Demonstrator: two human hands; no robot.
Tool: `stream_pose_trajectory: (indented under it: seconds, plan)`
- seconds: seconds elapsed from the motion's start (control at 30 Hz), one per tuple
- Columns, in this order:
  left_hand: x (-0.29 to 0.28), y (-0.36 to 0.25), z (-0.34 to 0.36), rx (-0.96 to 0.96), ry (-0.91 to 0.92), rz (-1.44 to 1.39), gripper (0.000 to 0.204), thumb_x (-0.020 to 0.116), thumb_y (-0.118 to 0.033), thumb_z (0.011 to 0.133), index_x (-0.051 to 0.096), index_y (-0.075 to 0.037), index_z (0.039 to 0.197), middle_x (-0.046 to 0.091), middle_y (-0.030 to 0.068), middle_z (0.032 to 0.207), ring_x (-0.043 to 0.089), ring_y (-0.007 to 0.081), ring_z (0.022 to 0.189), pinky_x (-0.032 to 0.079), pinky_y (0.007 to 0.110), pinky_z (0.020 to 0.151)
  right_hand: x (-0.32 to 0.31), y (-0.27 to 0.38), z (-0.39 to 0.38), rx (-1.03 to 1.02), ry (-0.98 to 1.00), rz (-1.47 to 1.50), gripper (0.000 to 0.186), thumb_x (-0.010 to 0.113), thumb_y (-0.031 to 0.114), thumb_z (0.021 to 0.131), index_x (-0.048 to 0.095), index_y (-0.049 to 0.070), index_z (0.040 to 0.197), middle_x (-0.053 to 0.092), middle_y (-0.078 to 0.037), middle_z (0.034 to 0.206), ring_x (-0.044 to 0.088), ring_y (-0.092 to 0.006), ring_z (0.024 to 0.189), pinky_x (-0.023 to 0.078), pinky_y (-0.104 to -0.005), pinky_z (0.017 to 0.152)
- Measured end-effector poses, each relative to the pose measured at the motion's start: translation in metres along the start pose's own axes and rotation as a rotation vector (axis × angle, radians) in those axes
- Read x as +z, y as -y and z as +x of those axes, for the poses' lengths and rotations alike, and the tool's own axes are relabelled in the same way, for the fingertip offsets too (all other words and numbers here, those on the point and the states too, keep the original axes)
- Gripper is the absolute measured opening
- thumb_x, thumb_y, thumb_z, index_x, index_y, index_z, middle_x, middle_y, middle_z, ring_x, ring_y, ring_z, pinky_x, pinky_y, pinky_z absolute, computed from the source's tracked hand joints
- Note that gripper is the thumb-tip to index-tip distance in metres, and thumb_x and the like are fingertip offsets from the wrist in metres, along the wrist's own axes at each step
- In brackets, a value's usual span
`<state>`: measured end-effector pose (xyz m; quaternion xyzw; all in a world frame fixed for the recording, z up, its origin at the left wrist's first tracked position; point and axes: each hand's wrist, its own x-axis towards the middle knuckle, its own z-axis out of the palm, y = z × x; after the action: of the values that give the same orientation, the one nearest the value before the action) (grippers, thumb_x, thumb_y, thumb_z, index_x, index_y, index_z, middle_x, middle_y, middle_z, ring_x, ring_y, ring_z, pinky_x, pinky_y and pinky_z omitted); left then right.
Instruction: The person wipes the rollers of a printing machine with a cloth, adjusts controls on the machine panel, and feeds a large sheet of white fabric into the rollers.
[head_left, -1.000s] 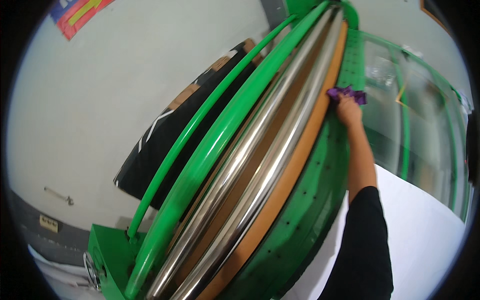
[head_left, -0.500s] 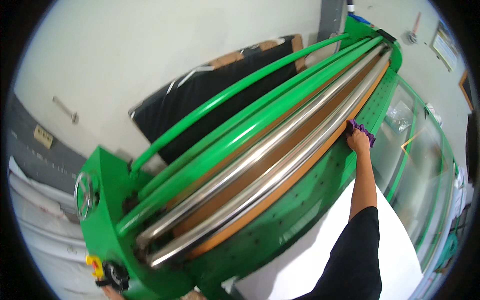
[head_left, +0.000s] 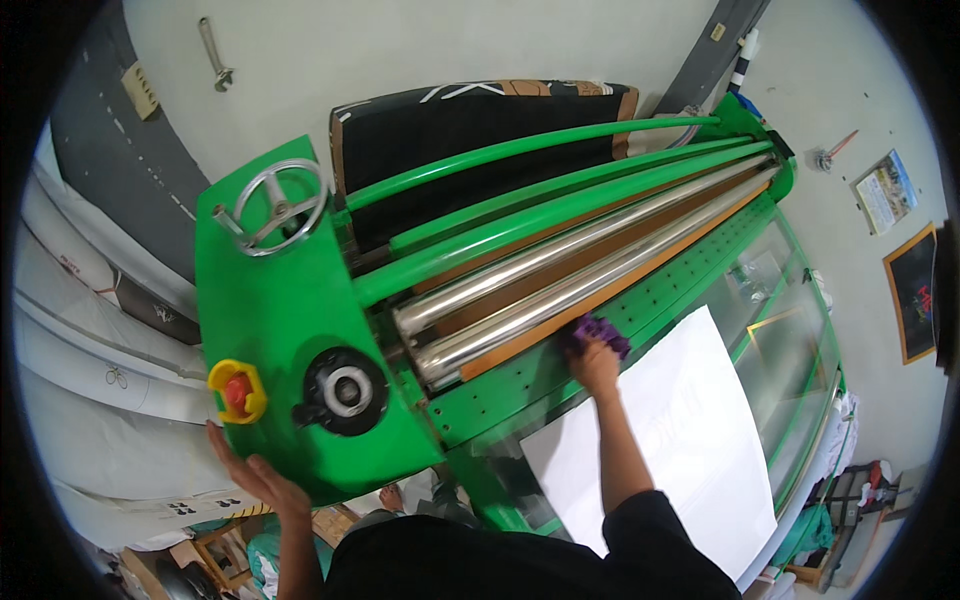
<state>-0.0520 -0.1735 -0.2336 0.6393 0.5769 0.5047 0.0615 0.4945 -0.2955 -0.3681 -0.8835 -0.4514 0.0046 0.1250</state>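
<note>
In my right hand is a crumpled purple cloth, pressed on the green perforated strip beside the rollers of a long green roller machine. Two shiny metal rollers run just beyond that hand, with a thick green bar behind them. My left hand is at the near left corner of the machine's green end housing, fingers spread and holding nothing; whether it touches the edge I cannot tell. Close to it are a red button in a yellow guard and a black round dial.
A metal handwheel stands on the end housing. A white sheet lies over the glass top at right. Large wrapped rolls line the left side. Behind the machine leans a black panel; a wrench hangs on the wall.
My right hand and the cloth have come from the far part of the strip toward the near left end. The view has swung left, bringing my left hand and the end housing fully in.
</note>
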Motion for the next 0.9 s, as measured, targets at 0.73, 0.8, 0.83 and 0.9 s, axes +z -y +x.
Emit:
stream_pose_trajectory:
  seconds: [0.73, 0.8, 0.83, 0.9]
  plan:
    - [-0.164, 0.354, -0.155, -0.681, 0.198, 0.151, 0.078, 0.059, -0.041, 0.107, 0.027, 0.002, 0.164, 0.033, 0.0305, 0.164, 0.039, 0.0471, 0.148, 0.031, 0.055, 0.122, -0.109, 0.193, -0.145, 0.081, 0.186, 1.539, 0.054, 0.062, -0.006, 0.098, 0.052, 0.008, 0.15, 0.066, -0.011, 0.138, 0.069, -0.0276, 0.121, 0.059, -0.0491, 0.104]
    - [-0.194, 0.424, -0.21, -0.896, 0.217, 0.388, 0.084, 0.06, -0.053, 0.105, 0.032, 0.001, 0.163, 0.039, 0.0316, 0.158, 0.045, 0.0502, 0.141, 0.039, 0.059, 0.115, -0.149, 0.205, -0.15, 0.063, 0.068, 1.764, 0.05, 0.059, -0.004, 0.101, 0.05, 0.003, 0.15, 0.063, -0.013, 0.145, 0.067, -0.0295, 0.126, 0.055, -0.0486, 0.11]
    - [-0.209, 0.432, -0.226, -0.943, 0.212, 0.349, 0.088, 0.06, -0.058, 0.103, 0.033, 0.001, 0.162, 0.041, 0.0319, 0.157, 0.045, 0.0495, 0.141, 0.04, 0.06, 0.113, -0.175, 0.223, -0.152, 0.029, 0.008, 1.83, 0.05, 0.059, -0.003, 0.102, 0.049, -0.001, 0.15, 0.062, -0.015, 0.146, 0.066, -0.0297, 0.128, 0.055, -0.0463, 0.11]
    - [-0.228, 0.434, -0.244, -1.047, 0.278, 0.373, 0.09, 0.058, -0.063, 0.102, 0.035, 0.0, 0.162, 0.042, 0.0318, 0.156, 0.046, 0.0486, 0.141, 0.041, 0.06, 0.112, -0.212, 0.241, -0.144, -0.112, -0.057, 1.855, 0.051, 0.058, -0.004, 0.102, 0.047, -0.003, 0.151, 0.063, -0.016, 0.145, 0.066, -0.0294, 0.129, 0.055, -0.0445, 0.111]
